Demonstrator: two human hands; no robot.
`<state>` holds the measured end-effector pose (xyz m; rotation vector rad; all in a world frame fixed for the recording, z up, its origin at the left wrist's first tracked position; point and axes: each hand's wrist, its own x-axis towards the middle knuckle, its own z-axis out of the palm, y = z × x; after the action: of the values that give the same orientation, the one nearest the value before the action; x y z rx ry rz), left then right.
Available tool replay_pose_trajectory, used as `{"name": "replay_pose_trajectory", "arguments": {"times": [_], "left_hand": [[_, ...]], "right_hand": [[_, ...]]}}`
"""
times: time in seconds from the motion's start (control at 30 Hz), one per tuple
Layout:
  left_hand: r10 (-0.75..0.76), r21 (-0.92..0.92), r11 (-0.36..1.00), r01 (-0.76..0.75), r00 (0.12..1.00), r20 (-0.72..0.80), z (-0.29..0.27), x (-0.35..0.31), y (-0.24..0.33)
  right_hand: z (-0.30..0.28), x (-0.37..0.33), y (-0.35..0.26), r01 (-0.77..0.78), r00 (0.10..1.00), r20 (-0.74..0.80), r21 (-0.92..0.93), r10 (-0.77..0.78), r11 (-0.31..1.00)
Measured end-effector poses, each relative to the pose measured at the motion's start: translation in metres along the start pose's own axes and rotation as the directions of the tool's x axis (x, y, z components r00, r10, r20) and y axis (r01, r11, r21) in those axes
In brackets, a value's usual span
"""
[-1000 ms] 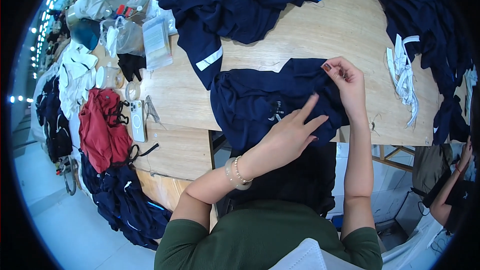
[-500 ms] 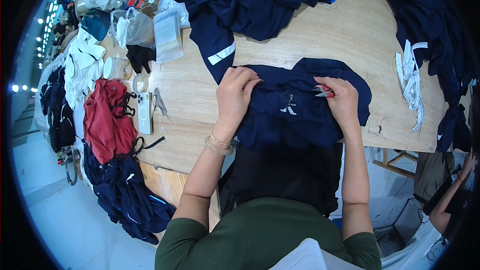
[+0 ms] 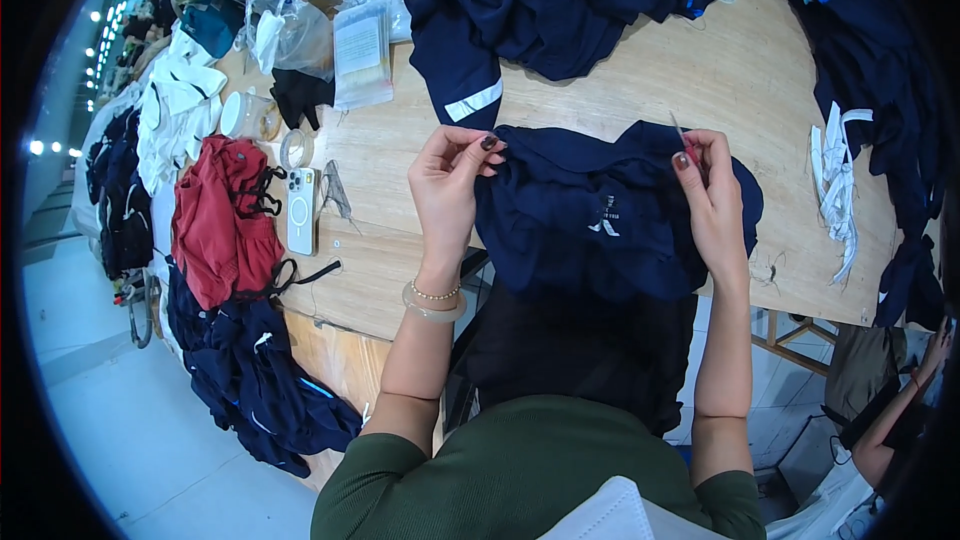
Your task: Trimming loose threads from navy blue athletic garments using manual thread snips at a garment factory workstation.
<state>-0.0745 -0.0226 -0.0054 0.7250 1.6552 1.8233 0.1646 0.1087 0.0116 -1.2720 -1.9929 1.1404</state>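
Note:
A navy garment (image 3: 560, 240) with a small dark neck label and a white tag lies at the table's near edge, partly over my lap. My left hand (image 3: 448, 190) is closed in a pinch at the garment's upper left edge; whether a thread is also between the fingertips is too small to tell. In my right hand (image 3: 715, 205), above the garment's right side, are small red-handled thread snips (image 3: 690, 153). Their thin blade points up and away, and the fingers hide most of them.
A heap of navy garments (image 3: 560, 0) lies at the far side. On the left are a red bag (image 3: 225, 225), a phone (image 3: 301, 210), a tape roll (image 3: 296, 148) and plastic bags (image 3: 290, 35). White strips (image 3: 835, 185) lie right. Another person's arm (image 3: 895, 410) shows at lower right.
My right hand has lifted and turned, so the snips point upward instead of left. The left hand has shifted slightly left, still pinched at the garment's edge. The whole view has shifted a little.

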Motion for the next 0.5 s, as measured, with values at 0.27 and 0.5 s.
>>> {"name": "replay_pose_trajectory", "arguments": {"times": [0.27, 0.5], "left_hand": [[-0.014, 0.587, 0.799, -0.129, 0.972, 0.233, 0.003, -0.002, 0.006], [-0.027, 0.262, 0.965, 0.001, 0.995, 0.094, 0.011, -0.005, 0.01]], "right_hand": [[0.042, 0.001, -0.025, -0.058, 0.966, 0.26, 0.265, -0.013, 0.963], [0.097, 0.021, -0.007, -0.095, 0.967, 0.257, 0.347, 0.003, 0.933]]}}
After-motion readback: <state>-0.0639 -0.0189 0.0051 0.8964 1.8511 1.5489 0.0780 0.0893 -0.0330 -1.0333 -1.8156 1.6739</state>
